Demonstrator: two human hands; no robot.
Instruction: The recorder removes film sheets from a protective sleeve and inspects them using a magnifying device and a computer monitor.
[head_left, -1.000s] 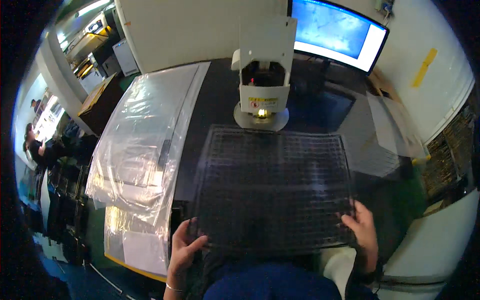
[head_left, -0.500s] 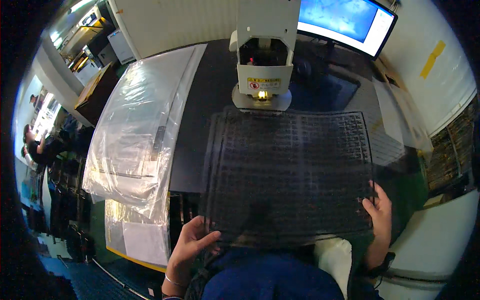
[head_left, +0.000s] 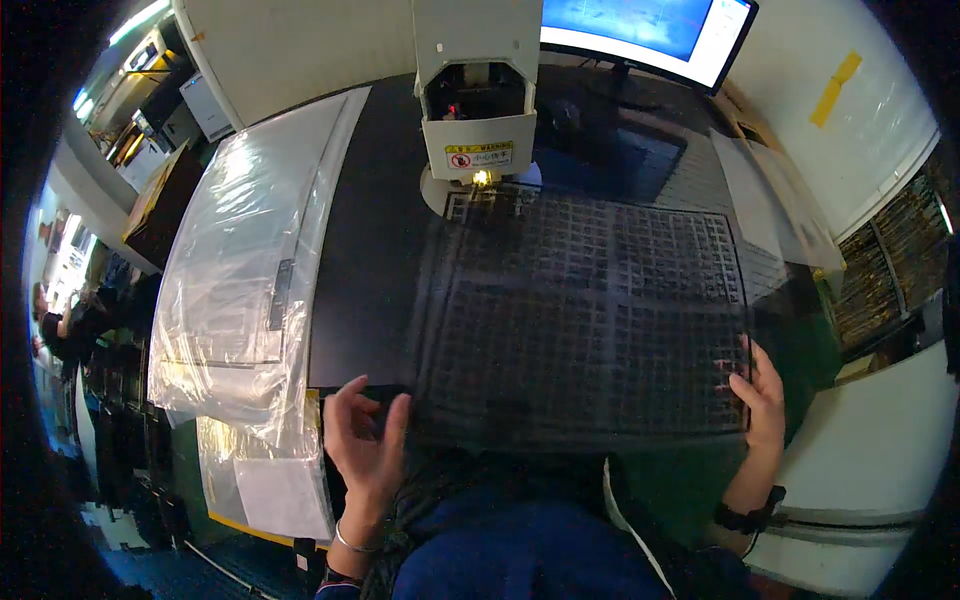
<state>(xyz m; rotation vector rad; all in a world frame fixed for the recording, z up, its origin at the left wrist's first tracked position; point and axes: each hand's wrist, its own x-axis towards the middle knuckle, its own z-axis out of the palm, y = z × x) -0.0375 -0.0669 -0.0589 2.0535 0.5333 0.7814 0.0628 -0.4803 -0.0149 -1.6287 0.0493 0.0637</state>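
A large dark see-through film sheet, printed with a grid of small patterns, spans the black tabletop and the near side. Its far left corner lies under the lit head of a white bench machine. My right hand grips the sheet's right edge, thumb on top and fingers showing through from beneath. Just left of the sheet's near left corner, my left hand is raised with thumb and fingers apart, holding nothing.
Clear plastic sleeves with sheets inside cover the table's left side, overhanging its near edge. A monitor stands behind, right of the machine. Translucent sheets lie along the right wall. A person sits far left.
My left hand has let go of the sheet's near left corner and opened. The sheet has moved farther under the machine's head. My right hand keeps its hold; the view has shifted.
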